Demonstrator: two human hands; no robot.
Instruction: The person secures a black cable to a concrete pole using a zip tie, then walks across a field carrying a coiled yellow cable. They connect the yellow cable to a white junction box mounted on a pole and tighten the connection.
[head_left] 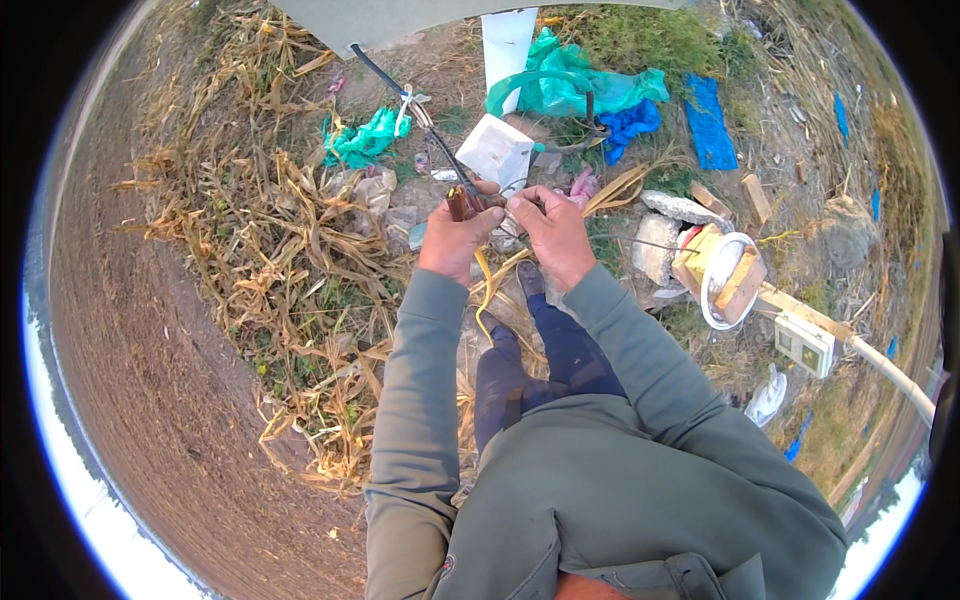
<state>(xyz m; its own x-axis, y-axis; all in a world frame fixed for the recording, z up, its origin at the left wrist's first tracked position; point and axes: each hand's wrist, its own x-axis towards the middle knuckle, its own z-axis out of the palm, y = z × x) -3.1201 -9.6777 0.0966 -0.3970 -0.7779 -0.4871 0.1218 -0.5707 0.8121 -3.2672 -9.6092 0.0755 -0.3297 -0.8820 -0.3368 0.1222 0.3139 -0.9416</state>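
My left hand [455, 238] is closed around the lower end of a black cable [440, 143] that slopes down from the pale panel above. A short brown piece [457, 203] pokes up between its fingers; its kind is unclear. Close beside it, my right hand [552, 238] has thumb and finger pinched together at thin dark wire that meets the cable's end. The fingers hide most of the joint. White ties [406, 108] are knotted around the cable higher up. Below my left hand hangs a narrow yellow strip [486, 290].
Overhead is the pale panel [430, 18], with a white post [508, 55] beneath. A white block [496, 150], green sheeting [590, 85] and blue cloth [710, 122] lie ahead. Right stand concrete chunks [655, 245], a white-rimmed bucket [731, 280] and a meter box [804, 345]. Dry corn stalks [300, 220] cover the left.
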